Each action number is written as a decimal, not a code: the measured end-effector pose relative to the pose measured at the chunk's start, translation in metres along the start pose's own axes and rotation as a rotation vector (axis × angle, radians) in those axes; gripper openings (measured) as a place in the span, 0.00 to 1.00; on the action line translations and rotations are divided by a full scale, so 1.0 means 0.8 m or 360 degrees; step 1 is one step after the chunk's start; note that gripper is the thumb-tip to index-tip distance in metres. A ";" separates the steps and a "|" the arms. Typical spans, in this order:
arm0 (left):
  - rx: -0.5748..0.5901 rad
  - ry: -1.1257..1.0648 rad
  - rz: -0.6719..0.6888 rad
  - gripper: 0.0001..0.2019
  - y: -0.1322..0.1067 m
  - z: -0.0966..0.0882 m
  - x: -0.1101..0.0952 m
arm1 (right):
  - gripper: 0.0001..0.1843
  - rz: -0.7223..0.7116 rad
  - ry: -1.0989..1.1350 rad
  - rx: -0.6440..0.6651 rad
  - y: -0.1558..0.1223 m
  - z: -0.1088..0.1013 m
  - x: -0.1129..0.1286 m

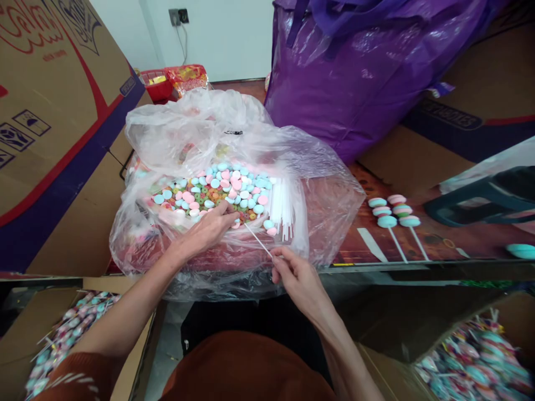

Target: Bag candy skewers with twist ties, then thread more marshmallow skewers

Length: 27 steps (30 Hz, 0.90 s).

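My right hand [295, 270] pinches the lower end of a thin white lollipop stick [259, 241]. The stick's far tip points at the candy pile, close to my left fingertips. My left hand [215, 225] lies over the near edge of the pile, fingers bent down and together; what they grip is hidden. Around it are pink, blue and white round candies [236, 185] and small coloured ring candies [204, 195]. To the right of the candies lies a bundle of white sticks [282, 206]. Everything sits on a clear plastic bag [330, 217].
Two stacked-candy lollipops [387, 221] lie at the right beside a dark green tool-like object [480, 200]. A purple bag [346, 83] stands behind, a large carton [54, 139] at left. Open boxes of wrapped lollipops [480, 362] sit below the table edge.
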<state>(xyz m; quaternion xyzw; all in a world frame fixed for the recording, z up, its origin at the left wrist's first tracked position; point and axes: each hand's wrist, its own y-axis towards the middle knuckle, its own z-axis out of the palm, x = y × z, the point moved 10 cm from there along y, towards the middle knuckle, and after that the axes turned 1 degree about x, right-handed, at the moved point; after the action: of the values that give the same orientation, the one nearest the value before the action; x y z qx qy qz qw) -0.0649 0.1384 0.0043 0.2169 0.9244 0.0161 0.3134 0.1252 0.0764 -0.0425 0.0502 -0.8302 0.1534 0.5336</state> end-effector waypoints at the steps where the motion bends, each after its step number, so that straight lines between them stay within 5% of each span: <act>1: 0.0012 0.0054 0.0032 0.14 -0.003 0.002 -0.007 | 0.12 0.0005 -0.0054 0.0014 0.000 0.002 0.000; 6: 0.0073 0.0265 0.0210 0.15 -0.008 0.011 -0.032 | 0.11 -0.0003 -0.0095 0.0044 0.000 0.008 0.006; 12: 0.0049 0.0133 0.0024 0.15 0.002 0.008 -0.018 | 0.14 -0.0111 -0.0077 -0.0032 0.000 0.014 0.021; 16: -0.0265 -0.0419 -0.0294 0.14 -0.001 -0.006 0.013 | 0.16 -0.0145 0.0096 -0.0075 -0.006 0.020 0.019; 21: -0.0475 -0.1341 -0.0688 0.24 -0.020 0.007 0.046 | 0.19 -0.0209 0.0197 -0.0074 -0.012 0.027 0.029; 27: -0.0570 -0.1427 -0.0692 0.22 -0.029 0.003 0.033 | 0.20 -0.0207 0.0192 -0.0055 -0.006 0.033 0.039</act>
<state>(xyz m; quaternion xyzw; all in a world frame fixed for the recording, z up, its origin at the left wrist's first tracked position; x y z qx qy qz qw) -0.0909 0.1282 -0.0163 -0.0511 0.7060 0.0141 0.7062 0.0903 0.0658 -0.0238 0.0853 -0.7940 0.1068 0.5923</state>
